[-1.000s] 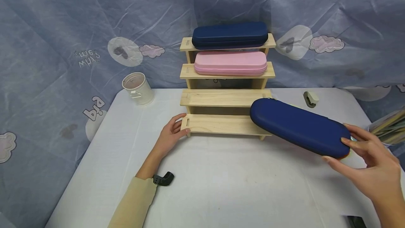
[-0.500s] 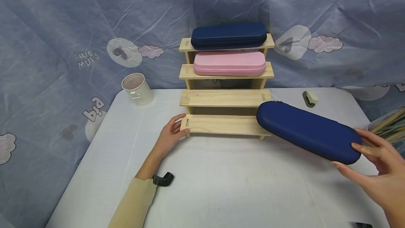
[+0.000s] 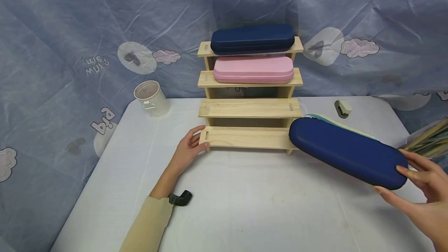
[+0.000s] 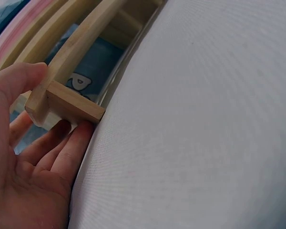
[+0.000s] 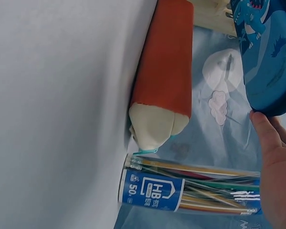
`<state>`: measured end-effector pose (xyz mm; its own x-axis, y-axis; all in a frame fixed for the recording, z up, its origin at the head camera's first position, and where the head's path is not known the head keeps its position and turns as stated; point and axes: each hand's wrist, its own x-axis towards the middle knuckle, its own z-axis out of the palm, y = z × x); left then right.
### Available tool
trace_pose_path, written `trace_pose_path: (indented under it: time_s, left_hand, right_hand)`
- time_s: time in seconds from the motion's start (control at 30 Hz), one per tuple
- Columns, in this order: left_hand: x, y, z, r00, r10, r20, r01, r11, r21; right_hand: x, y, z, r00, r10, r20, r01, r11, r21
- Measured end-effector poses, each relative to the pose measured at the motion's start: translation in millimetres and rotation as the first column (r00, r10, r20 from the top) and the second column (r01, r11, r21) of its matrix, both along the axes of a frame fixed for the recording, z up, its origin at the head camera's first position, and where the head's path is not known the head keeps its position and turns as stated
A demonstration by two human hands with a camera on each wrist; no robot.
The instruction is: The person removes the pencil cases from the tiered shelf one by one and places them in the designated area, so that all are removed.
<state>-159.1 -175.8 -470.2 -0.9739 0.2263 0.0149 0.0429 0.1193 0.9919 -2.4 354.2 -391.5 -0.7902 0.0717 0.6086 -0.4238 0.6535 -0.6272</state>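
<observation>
My right hand (image 3: 425, 189) pinches the right end of a dark blue pencil case (image 3: 346, 151), thumb below and fingers above. The case is held tilted, its far end overlapping the right end of the lowest shelf in the head view. From the right wrist view, this pencil case (image 5: 269, 62) shows a printed cartoon creature on its other face. My left hand (image 3: 187, 151) grips the left end of a wooden step shelf (image 3: 245, 137), thumb at the bottom board's edge and fingers around its side. A pink pencil case (image 3: 253, 69) and a navy pencil case (image 3: 252, 39) lie on the two upper tiers.
An orange and cream pencil-shaped pouch (image 5: 164, 57) lies on the table, mostly hidden behind the held case in the head view. Beside it is a clear tube of pencils (image 5: 152, 191). A white metal bucket (image 3: 154, 100) stands back left, a small white-and-grey object (image 3: 343, 108) back right.
My right hand has drawn the dark blue pencil case to the right and toward the front, away from the shelf. My left hand stays at the shelf's end.
</observation>
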Motion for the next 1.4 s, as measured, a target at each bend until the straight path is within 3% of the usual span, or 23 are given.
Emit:
trace_pose_path:
  time_s: [0.5,0.77,1.03,1.2,1.4]
  left_hand:
    - [0.3,0.3,-1.0,1.0,0.004,0.0,-0.004,1.0,0.003]
    - [-1.1,-0.5,-2.8,1.0,-0.004,0.004,0.004,1.0,0.008]
    - [8.9,4.0,25.0,1.0,-0.022,0.014,0.023,1.0,-0.007]
    - [9.5,4.3,25.3,1.0,-0.02,0.014,0.02,1.0,-0.01]
    - [9.7,4.8,25.5,1.0,-0.016,0.016,0.016,1.0,-0.014]
  right_hand:
    - [7.5,12.5,-18.1,1.0,-0.027,0.006,0.027,1.0,-0.009]
    - [17.4,16.2,-20.8,0.99,-0.108,0.092,0.109,0.994,-0.002]
    - [23.8,16.5,-23.4,0.957,-0.22,0.188,0.225,0.974,-0.005]
    - [26.7,17.8,-25.8,0.941,-0.257,0.221,0.26,0.966,0.019]
    - [27.8,23.3,-28.4,0.944,-0.225,0.239,0.225,0.974,0.03]
